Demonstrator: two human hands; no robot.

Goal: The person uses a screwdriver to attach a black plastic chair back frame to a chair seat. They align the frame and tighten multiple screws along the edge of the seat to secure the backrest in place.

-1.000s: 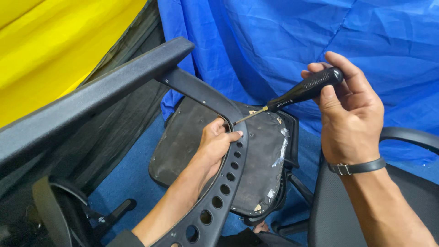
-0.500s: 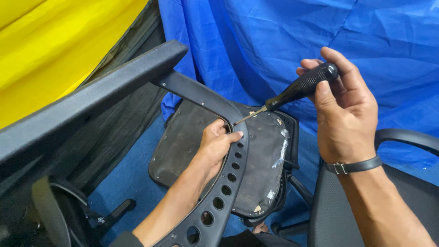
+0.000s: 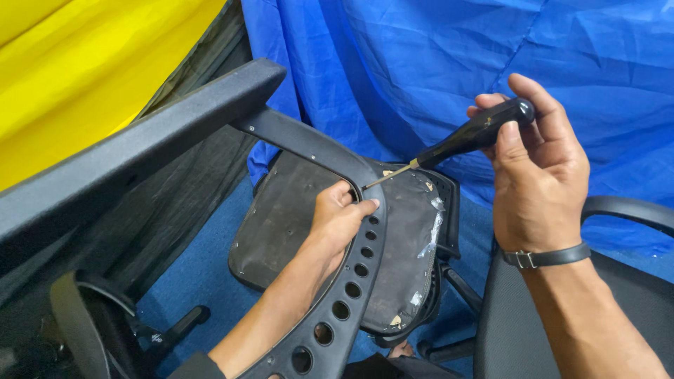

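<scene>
- Head view: a blue tarp (image 3: 449, 63) hangs behind everything and a yellow sheet (image 3: 77, 77) fills the upper left; blue floor shows below.
- A black chair armrest (image 3: 140, 154) runs across the left, and its curved perforated bracket (image 3: 351, 281) sweeps down in front of an upturned seat base (image 3: 295, 210) with torn tape at its edge.
- Another chair's seat and arm (image 3: 632, 210) sit at the right, under my forearm.
- My left hand (image 3: 337, 221) comes up from below, fingers curled round the inner edge of the bracket, gripping it near the top holes.
- My right hand (image 3: 537, 175), a dark strap on the wrist, is raised and closed on the black handle of a screwdriver (image 3: 470, 137), thumb along it.
- The screwdriver slants down-left; its tip meets the bracket just above my left fingertips.
- No labels or signs that I can make out.
</scene>
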